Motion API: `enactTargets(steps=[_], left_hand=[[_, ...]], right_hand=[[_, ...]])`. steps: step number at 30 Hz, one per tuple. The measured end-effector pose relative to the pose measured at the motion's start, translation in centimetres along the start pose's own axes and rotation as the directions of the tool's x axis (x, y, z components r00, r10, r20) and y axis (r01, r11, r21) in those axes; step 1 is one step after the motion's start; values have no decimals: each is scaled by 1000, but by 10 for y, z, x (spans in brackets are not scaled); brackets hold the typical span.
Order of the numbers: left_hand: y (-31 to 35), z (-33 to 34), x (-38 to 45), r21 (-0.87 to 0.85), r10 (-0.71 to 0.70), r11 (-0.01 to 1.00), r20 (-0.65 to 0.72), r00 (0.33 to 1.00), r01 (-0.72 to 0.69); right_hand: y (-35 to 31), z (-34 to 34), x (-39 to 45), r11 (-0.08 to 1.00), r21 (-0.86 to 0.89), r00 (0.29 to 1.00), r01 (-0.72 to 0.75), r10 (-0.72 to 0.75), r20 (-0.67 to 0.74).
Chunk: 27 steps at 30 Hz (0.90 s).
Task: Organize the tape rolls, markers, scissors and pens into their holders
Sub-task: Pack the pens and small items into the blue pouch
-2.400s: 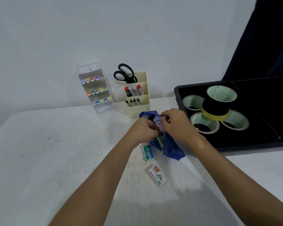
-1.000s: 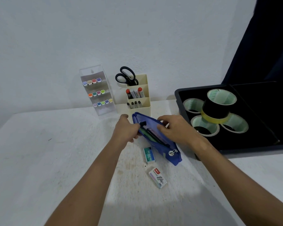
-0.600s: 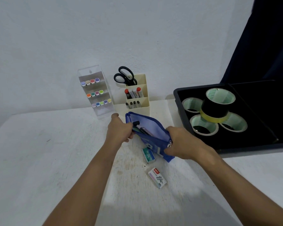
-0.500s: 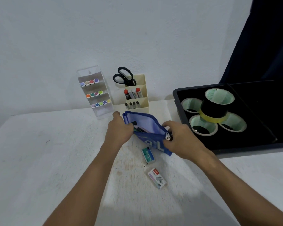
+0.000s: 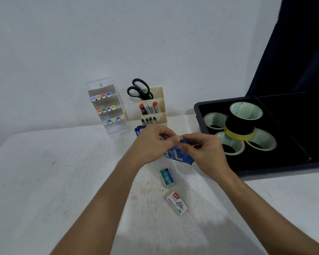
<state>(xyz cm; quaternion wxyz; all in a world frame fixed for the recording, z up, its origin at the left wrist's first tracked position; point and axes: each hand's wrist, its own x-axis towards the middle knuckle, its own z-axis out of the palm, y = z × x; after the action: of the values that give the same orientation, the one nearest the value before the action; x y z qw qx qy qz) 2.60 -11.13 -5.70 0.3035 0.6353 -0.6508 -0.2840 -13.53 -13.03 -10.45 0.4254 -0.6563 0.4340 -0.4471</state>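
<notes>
At ten o'clock on the white bench [image 5: 44, 181] stands a clear acrylic tiered rack [image 5: 107, 105]. Colour-capped markers [image 5: 107, 109] sit cap-outward in three rows, presumably so each colour reads at a glance. Just right of it, at twelve o'clock, a cream plastic stepped holder [image 5: 155, 107] carries black-handled scissors [image 5: 139, 90] blades-down in the rear cell, red-capped whiteboard markers [image 5: 149, 107] in the middle cell and dark pens [image 5: 148, 120] in the front; the stepping keeps short items reachable.

At centre, the left hand [image 5: 151, 144] has its fingers curled, pinching the top edge of a blue fabric zip pouch [image 5: 177, 155], evidently to steady it. The right hand [image 5: 204, 151] pinches near a small metal zip pull [image 5: 181, 138]; the pouch is judged mid-closing or mid-opening. Its contents cannot be seen.

At six o'clock two small staple boxes [image 5: 167, 177] lie flat on the bench, apart from the pouch.

At two o'clock a black rectangular tray [image 5: 265, 172] holds pale green-cored tape rolls [image 5: 245, 118], one black roll stacked on three, saving floor area.
</notes>
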Motion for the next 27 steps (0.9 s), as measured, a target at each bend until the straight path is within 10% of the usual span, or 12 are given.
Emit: enactTargets(steps=[14, 23, 27], left_hand=[[-6, -4, 9, -116, -129, 986, -66, 989, 121], [-71, -24, 18, 35, -442, 878, -321, 838, 477], [-61, -29, 8, 89, -276, 954, -106, 955, 285]], right_hand=[[2, 3, 3, 994, -83, 993, 69, -76, -86], [3, -10, 6, 990, 36, 968, 139, -128, -216], [-13, -16, 15, 968, 23, 958, 251, -245, -146]])
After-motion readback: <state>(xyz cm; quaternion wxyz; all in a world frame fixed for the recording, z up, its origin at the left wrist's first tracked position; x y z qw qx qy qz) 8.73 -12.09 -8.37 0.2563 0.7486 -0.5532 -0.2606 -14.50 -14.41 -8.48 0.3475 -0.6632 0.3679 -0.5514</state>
